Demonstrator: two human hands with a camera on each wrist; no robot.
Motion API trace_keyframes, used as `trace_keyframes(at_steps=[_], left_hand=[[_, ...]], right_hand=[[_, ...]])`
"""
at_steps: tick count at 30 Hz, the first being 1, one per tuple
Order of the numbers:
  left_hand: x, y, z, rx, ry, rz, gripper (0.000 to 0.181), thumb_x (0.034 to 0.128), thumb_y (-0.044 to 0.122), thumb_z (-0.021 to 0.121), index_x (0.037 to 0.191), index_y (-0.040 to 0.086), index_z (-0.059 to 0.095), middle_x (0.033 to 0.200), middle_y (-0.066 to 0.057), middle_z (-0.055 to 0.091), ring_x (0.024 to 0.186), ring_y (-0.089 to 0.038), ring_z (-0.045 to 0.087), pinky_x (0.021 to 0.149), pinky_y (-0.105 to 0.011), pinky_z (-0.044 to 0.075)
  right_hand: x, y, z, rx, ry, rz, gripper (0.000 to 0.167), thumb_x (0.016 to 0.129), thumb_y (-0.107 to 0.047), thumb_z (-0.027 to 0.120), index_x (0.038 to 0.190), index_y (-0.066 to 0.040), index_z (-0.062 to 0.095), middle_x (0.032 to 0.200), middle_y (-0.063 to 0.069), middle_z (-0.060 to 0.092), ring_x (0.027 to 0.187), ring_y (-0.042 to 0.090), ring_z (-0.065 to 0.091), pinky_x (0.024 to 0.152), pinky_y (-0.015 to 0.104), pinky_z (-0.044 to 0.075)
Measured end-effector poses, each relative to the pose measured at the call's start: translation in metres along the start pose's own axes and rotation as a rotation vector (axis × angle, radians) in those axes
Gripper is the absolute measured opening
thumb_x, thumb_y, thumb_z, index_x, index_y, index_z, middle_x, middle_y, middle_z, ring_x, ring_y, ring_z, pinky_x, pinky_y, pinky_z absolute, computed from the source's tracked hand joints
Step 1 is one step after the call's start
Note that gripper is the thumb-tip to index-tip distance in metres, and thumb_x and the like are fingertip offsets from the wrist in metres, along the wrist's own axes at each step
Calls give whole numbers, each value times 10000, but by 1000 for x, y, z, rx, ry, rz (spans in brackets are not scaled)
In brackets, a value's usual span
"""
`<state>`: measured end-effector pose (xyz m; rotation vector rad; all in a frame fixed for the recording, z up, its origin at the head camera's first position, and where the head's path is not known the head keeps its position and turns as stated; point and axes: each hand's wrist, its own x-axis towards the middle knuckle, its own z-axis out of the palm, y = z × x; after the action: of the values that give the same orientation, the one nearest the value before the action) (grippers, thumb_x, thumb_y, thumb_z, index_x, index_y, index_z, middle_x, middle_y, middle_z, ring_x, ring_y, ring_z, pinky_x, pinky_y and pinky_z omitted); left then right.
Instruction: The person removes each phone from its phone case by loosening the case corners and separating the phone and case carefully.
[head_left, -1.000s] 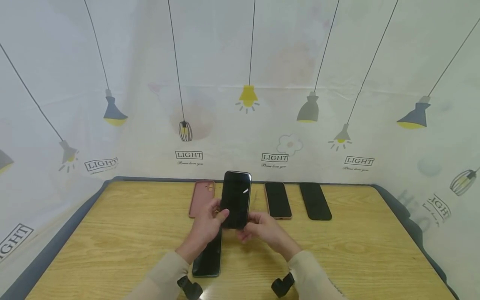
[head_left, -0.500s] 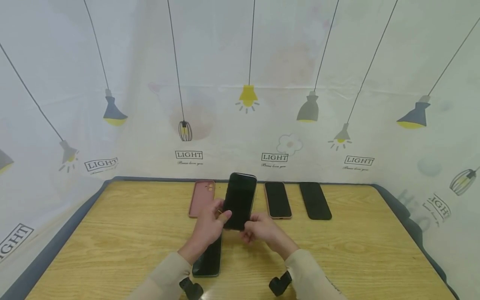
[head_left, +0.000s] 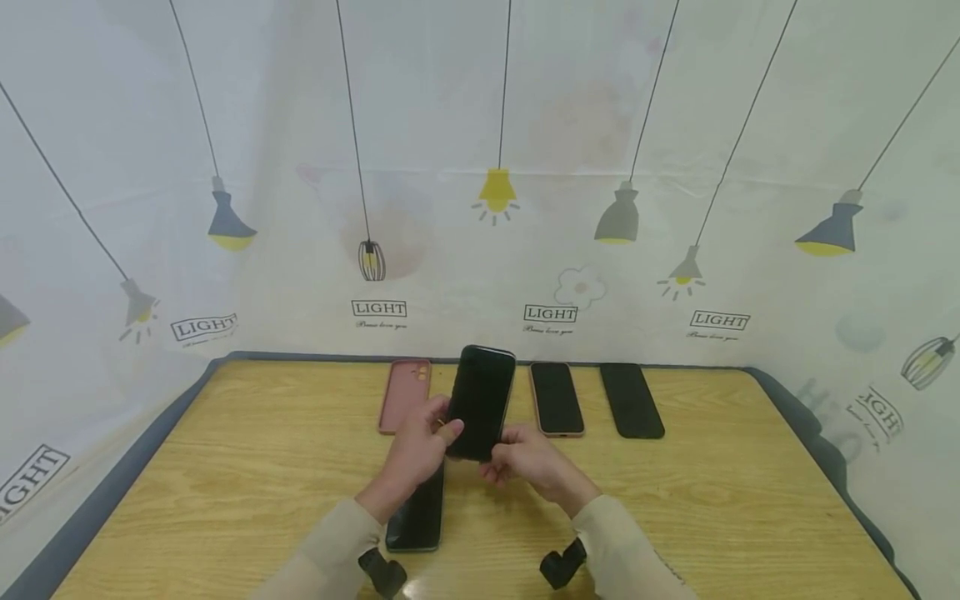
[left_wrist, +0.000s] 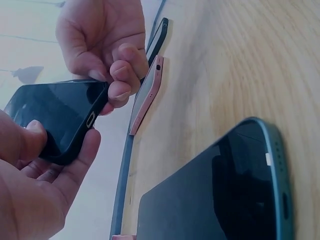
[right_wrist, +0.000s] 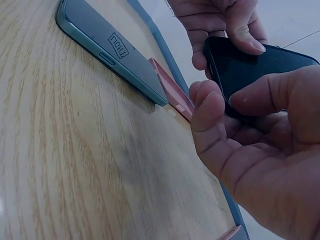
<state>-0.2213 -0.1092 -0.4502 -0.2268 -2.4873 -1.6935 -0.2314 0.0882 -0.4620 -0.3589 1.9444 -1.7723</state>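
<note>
A phone (head_left: pixel 483 396) with a black case around its edge is held up above the table, screen facing me and top leaning slightly right. My left hand (head_left: pixel 411 454) grips its left edge, thumb on the screen. At the lower right corner, my right hand (head_left: pixel 538 465) pinches the case edge between thumb and curled fingers. The left wrist view shows the port opening (left_wrist: pixel 91 119) in the bottom edge. Below my left hand a second phone (head_left: pixel 418 517) with a greenish rim lies screen up, partly covered by that hand and forearm.
Along the back of the wooden table (head_left: pixel 720 492) lie a pink phone case (head_left: pixel 401 398), a phone in a pink case (head_left: pixel 557 398) and a flat black phone or case (head_left: pixel 632 400). A lamp-print curtain (head_left: pixel 442 125) stands behind the table's far edge.
The held phone has shifted slightly right and tilted further clockwise, both hands moving with it. Over the last half second it has stayed nearly still. The things on the table have not moved.
</note>
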Motion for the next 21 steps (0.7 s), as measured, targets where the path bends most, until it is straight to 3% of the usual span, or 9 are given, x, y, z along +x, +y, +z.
trace_keyframes(at_steps=[6, 11, 16, 21], left_hand=[[2, 1, -5, -81, -51, -92, 78, 1011, 6, 610, 1067, -8, 662, 953, -102, 674, 885, -208, 594, 747, -317, 493], [1, 3, -9, -99, -60, -112, 101, 1023, 30, 597, 1097, -21, 643, 987, -127, 658, 903, -228, 595, 712, -320, 495], [1, 2, -10, -113, -43, -129, 88, 1024, 31, 596, 1080, -13, 647, 980, -121, 661, 900, -224, 598, 716, -315, 486], [0, 1, -11, -125, -40, -144, 89, 1027, 42, 602, 1081, -2, 657, 974, -108, 667, 899, -219, 600, 736, -314, 480]], right_hand=[[1, 1, 2, -56, -7, -85, 214, 962, 75, 462, 996, 167, 651, 726, 45, 639, 640, 128, 590, 619, 262, 517], [-1, -4, 3, -103, 0, -112, 237, 960, 82, 460, 1070, 172, 650, 750, 43, 652, 659, 127, 621, 647, 274, 568], [-2, -7, -1, -63, -72, -115, 347, 936, 91, 497, 1260, 169, 591, 924, 113, 701, 807, 185, 687, 804, 417, 631], [-2, -5, -6, -18, -148, -134, 407, 906, 89, 521, 1304, 169, 553, 983, 169, 704, 855, 203, 699, 887, 534, 599]])
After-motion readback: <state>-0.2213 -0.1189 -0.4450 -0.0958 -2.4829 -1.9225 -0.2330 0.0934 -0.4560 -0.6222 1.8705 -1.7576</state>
